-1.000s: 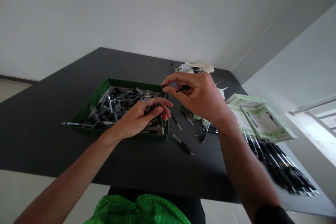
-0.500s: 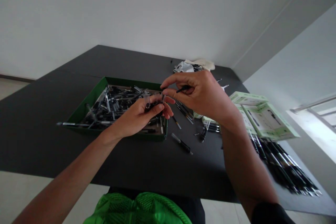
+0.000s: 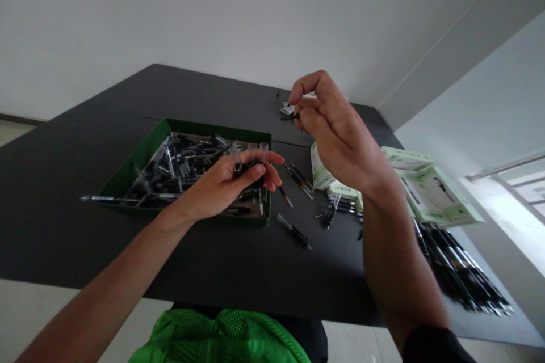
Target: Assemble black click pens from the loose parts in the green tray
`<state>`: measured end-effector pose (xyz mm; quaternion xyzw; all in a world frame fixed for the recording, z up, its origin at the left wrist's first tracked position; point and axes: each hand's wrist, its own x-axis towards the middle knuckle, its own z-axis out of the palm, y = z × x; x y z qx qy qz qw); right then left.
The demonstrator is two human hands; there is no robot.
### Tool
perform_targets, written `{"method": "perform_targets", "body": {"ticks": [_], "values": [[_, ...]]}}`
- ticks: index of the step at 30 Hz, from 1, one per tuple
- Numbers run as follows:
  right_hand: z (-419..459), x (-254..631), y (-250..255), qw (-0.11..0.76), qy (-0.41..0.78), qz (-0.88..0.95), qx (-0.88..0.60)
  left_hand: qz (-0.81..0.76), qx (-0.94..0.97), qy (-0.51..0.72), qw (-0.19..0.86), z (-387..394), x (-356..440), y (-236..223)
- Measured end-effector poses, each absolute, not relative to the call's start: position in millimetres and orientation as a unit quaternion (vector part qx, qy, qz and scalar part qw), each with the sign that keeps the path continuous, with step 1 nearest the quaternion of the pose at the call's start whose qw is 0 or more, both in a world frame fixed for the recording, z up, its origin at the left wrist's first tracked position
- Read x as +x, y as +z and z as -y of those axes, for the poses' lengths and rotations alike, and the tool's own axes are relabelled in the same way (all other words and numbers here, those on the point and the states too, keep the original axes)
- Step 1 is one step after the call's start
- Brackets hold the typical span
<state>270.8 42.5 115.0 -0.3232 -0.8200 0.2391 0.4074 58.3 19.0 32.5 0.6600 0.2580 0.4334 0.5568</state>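
Over the table: both bare hands work above a matt black table set against a plain white wall.
Left hand: palm up over the near right corner of the green tray; its grip is closed on a few clear pen barrels, thin transparent tubes that stand up between thumb and fingers.
Right hand: raised above and to the right of the left hand; its grip pinches a thin black refill, a slim dark rod that juts left from the fingertips.
Refill against barrels: well apart, the refill higher and to the right of the barrel mouths.
Green tray: shallow, rectangular, smooth-walled, heaped with black and clear pen parts.
Loose pieces: several thin refills and a black pen lie on the table just right of the tray.
Boxes: white and pale green cartons with a pen pictured on them; the print is too small to read.
Right edge: a row of finished black pens lies side by side.
Near edge: green mesh fabric at the bottom of the view.
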Motion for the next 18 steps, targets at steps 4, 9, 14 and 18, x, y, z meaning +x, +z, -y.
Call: {"method": "perform_targets", "body": {"ticks": [4, 9, 14, 18], "values": [[-50.9, 270.3, 111.2, 0.397, 0.249, 0.825, -0.316, -0.246, 0.622, 0.436, 0.602, -20.5, 60.4, 27.6], [-60.6, 269.8, 108.2, 0.433, 0.289, 0.804, -0.288, -0.208, 0.537, 0.484, 0.659, -21.6, 65.7, 23.6], [-68.2, 268.2, 103.1, 0.43, 0.281, 0.809, -0.286, -0.208, 0.515, 0.493, 0.67, -22.6, 66.0, 21.1], [-68.9, 262.6, 94.6, 0.41, 0.331, 0.812, -0.252, -0.225, 0.519, 0.508, 0.649, -23.6, 63.2, 19.0]]}}
